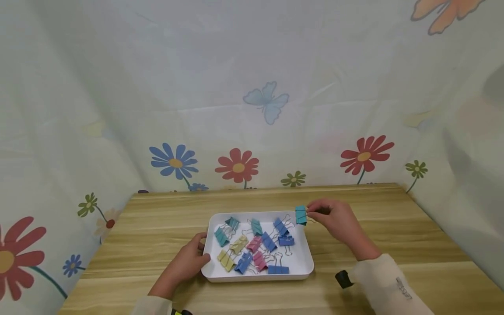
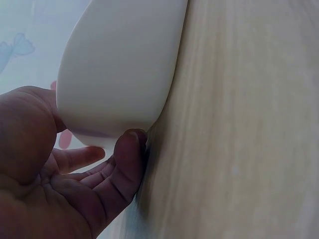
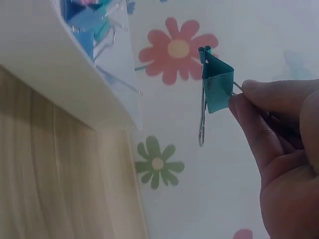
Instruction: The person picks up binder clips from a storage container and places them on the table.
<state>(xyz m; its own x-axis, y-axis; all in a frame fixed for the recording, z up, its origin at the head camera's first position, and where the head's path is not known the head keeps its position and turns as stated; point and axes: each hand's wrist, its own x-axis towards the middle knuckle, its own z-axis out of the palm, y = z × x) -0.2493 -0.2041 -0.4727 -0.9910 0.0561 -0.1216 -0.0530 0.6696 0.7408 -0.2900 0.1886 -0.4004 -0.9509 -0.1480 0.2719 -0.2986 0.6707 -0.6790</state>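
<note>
Left fingers (image 2: 127,164) block the tray (image 1: 257,278) at one end, its near side open.

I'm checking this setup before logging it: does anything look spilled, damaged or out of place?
Nothing stands out. The binder clips lie jumbled but inside the white tray, with no damage visible. The only one seen outside is the teal binder clip, which the right hand holds by a wire handle.

Head view: lettering (image 1: 404,288) on right sleeve (image 1: 379,278), 4 o'clock, too small to read. Left wrist view: left hand (image 2: 65,189) cropped at 8 o'clock; tray (image 2: 117,64) cropped at 12, interior hidden. Right wrist view: binder clips (image 3: 84,42), 11 o'clock, blurred; right hand (image 3: 284,159), cropped at 3 o'clock, hiding the gripped end of the teal binder clip (image 3: 218,87).
</note>
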